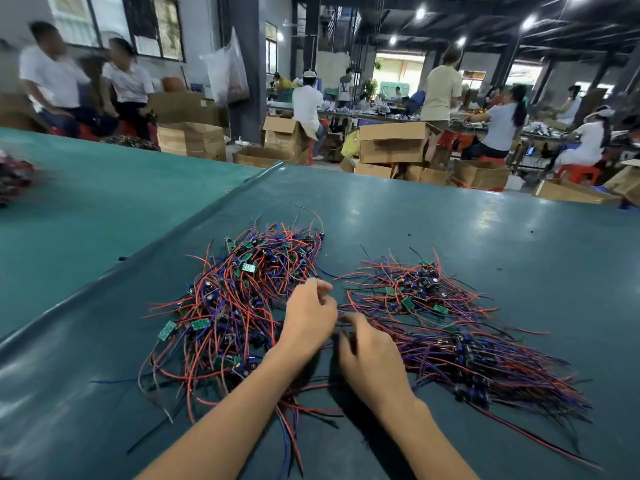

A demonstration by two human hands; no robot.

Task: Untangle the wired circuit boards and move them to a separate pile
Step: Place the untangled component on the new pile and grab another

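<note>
Tangle (239, 299) of red and blue wires (207, 308) and small green boards (248, 267), left of centre on bench (450, 216). Knotted, strands every way, so needs picking apart one unit at a time. Second pile (460, 341) just to right: loose cluster at top, combed parallel strands lower down. Probably the sorted side, laid straight to stop re-knotting. Apart from tangle at far end, near-touching by the hands.

Left grip (310, 318) in gap between piles, at tangle's right edge, fingers (323, 289) curled in. Likely pinching a wire to draw one board out, but cannot tell for sure: nothing clear between fingertips. Right grip (369, 355) just beside it, nearer second pile, over wire ends, motion-blurred. Clamped or apart: cannot tell. Placed close together probably to pin a strand with one and pull with the other. Both forearms in low from near edge, over stray wires.

Step judged: freeing one unit at the seam between piles. Task roughly half done, going by pile sizes. Next: slow pull along the wire, not a yank, or else drags neighbours across and mixes piles. Thin leads, likely to snag on board corners.

Behind: cardboard boxes (391, 142), people (306, 102) at work, another dark wire heap (14, 178) far left, blurred.
</note>
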